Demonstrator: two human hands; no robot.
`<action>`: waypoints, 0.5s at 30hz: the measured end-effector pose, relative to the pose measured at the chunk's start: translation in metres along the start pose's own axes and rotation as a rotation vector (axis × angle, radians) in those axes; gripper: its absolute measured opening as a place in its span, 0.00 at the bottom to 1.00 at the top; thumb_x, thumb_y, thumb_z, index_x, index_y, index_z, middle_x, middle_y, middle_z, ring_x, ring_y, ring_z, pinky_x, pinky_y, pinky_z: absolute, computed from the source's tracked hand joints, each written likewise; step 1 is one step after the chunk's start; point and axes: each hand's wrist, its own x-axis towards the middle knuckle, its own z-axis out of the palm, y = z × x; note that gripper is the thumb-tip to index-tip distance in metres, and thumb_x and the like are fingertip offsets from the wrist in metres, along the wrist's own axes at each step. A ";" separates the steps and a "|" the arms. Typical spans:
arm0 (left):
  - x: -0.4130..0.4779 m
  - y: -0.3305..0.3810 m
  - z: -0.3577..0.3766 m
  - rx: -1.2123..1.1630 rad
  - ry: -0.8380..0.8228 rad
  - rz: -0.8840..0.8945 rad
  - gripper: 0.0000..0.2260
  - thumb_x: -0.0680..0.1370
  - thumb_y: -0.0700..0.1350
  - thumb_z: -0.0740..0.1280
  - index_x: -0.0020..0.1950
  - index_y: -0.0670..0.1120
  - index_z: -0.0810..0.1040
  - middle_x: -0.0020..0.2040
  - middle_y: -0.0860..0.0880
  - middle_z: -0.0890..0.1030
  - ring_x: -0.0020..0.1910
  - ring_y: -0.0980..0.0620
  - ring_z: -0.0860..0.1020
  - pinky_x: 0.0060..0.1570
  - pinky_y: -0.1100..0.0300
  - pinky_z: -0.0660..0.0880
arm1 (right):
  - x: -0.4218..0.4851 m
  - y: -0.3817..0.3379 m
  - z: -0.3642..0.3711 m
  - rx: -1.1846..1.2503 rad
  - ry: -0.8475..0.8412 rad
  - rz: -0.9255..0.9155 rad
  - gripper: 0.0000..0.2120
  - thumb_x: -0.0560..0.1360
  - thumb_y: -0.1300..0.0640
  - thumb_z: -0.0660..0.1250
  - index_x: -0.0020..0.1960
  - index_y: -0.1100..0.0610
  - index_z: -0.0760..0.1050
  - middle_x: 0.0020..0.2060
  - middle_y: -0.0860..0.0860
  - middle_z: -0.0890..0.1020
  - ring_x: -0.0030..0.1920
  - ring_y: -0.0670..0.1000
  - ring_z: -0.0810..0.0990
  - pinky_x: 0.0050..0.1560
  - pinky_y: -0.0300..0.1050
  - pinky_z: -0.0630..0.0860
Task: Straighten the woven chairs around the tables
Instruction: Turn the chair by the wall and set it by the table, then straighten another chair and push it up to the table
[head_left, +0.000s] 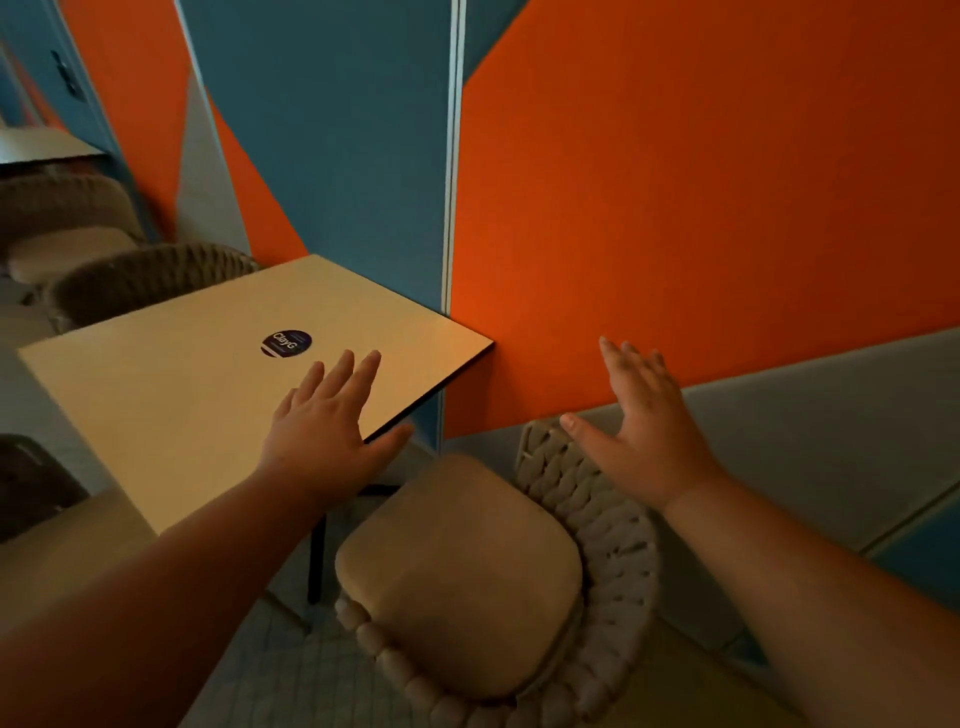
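Observation:
A woven chair (597, 525) with a beige seat cushion (457, 577) stands just below me, beside the near corner of a square pale table (182, 395). Its braided back curves round the right side, close to the wall. My left hand (327, 421) hovers flat with fingers spread over the table's near edge, holding nothing. My right hand (639, 431) is spread open above the chair's woven backrest, apart from it. A second woven chair (150, 280) sits at the table's far side.
An orange, blue and grey wall (701, 208) runs close behind the table and chair. A round dark sticker (287, 343) lies on the tabletop. Further left are another cushioned chair (67, 228) and a second table (41, 145). A dark chair back (31, 483) shows at the left edge.

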 end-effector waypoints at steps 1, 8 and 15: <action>0.001 0.001 -0.001 0.010 -0.002 -0.019 0.41 0.75 0.73 0.54 0.81 0.59 0.40 0.83 0.51 0.46 0.81 0.44 0.45 0.77 0.41 0.50 | 0.008 0.002 0.002 0.001 -0.012 -0.020 0.44 0.77 0.34 0.64 0.83 0.42 0.42 0.83 0.48 0.47 0.82 0.52 0.39 0.80 0.60 0.45; 0.014 0.037 0.000 0.046 0.136 -0.186 0.41 0.76 0.71 0.57 0.82 0.58 0.40 0.83 0.51 0.48 0.81 0.45 0.45 0.77 0.41 0.51 | 0.083 0.041 0.000 -0.003 -0.027 -0.222 0.43 0.77 0.30 0.60 0.83 0.43 0.42 0.83 0.50 0.48 0.82 0.54 0.39 0.80 0.61 0.44; -0.016 0.109 0.000 0.073 0.200 -0.395 0.41 0.76 0.71 0.58 0.81 0.60 0.39 0.83 0.52 0.45 0.81 0.47 0.43 0.77 0.42 0.48 | 0.129 0.081 -0.032 0.042 -0.085 -0.407 0.44 0.74 0.28 0.54 0.83 0.45 0.44 0.83 0.50 0.49 0.82 0.55 0.41 0.80 0.60 0.43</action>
